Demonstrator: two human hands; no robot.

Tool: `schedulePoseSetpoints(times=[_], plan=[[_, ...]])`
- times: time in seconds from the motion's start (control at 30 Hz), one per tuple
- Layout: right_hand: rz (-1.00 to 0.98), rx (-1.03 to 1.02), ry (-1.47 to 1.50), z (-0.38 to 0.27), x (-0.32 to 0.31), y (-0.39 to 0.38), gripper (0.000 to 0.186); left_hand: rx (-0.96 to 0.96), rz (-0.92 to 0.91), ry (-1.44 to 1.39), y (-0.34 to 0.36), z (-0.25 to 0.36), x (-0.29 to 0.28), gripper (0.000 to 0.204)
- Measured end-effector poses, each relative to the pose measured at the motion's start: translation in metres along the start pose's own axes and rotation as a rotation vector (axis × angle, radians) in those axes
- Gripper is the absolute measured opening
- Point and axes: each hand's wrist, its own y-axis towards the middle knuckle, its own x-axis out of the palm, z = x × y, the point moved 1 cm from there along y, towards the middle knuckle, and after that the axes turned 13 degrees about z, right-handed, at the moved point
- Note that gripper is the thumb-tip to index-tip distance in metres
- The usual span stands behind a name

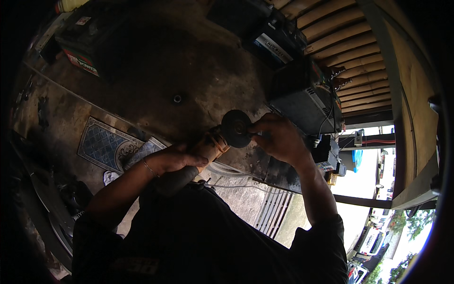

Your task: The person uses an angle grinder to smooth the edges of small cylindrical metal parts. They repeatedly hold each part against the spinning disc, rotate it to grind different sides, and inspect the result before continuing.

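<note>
An angle grinder [213,147] with an orange-brown body and a dark rear end is held in front of my torso. My left hand [176,160] is wrapped around its body, the thumb lying along the top. At the grinder's far end, a dark round disc [232,123] faces up toward me. The fingers of my right hand [276,137] are closed at the disc's right side, near its middle. Whether they also pinch a small part there is too dark to tell.
A small ring-shaped piece [177,98] lies on the dark, stained floor ahead. Black batteries [302,97] stand along the right, below a slatted wood wall [354,61]. Another battery [80,57] is at the far left. A blue patterned mat [106,144] and a cable [236,186] lie nearby.
</note>
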Motion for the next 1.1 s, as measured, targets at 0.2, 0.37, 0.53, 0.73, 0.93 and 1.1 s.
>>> schedulePoseSetpoints(times=[0.2,0.37,0.53,0.73,0.93,1.1], plan=[[0.136,-0.001,0.067,0.004,0.008,-0.011,0.024,-0.063,-0.069,-0.040,0.003,-0.001,0.000,0.065],[0.216,0.015,0.086,0.006,0.013,-0.021,0.026,-0.044,-0.022,-0.018,-0.001,0.000,0.000,0.066],[0.281,0.065,0.146,0.007,0.018,-0.030,0.028,-0.056,-0.061,-0.025,0.002,-0.002,-0.001,0.064],[0.360,0.082,0.170,0.010,0.025,-0.038,0.028,-0.112,-0.071,-0.024,-0.001,0.001,-0.001,0.058],[0.410,0.117,0.171,0.013,0.032,-0.045,0.030,-0.090,-0.070,-0.026,-0.001,0.003,0.000,0.056],[0.445,0.109,0.169,0.017,0.036,-0.049,0.028,-0.125,-0.078,-0.044,-0.001,0.000,0.000,0.055]])
